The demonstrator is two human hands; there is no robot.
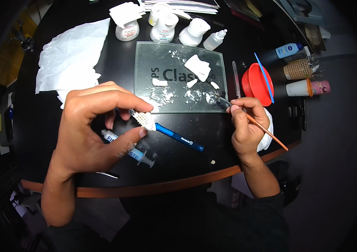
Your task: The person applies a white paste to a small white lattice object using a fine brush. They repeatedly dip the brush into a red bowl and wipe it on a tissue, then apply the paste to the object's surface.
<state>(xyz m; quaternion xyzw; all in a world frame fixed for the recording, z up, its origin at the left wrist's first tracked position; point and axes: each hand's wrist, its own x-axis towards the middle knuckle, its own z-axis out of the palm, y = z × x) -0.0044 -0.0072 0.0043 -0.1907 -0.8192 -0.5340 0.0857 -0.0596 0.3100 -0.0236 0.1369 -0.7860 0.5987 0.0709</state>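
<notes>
My left hand [92, 126] pinches a small white honeycomb-textured piece [145, 121] between thumb and fingers, above the black table. My right hand [245, 126] holds a thin brush with an orange-brown handle [266, 132], plus a white tissue tucked in the palm. The brush tip touches the lower right corner of a glass mixing slab [145, 54] that carries white paste dabs and a folded white tissue [198, 67]. A blue-handled tool [178, 137] and a small syringe [138, 154] lie on the table below my left fingers.
Several white jars [164, 27] and a dropper bottle [214, 40] stand behind the slab. A crumpled white paper sheet [71, 56] lies at left. A red bowl [257, 83] with a blue stick, a metal spatula [236, 77] and small containers [298, 69] sit at right. The table's wooden edge [166, 185] runs near me.
</notes>
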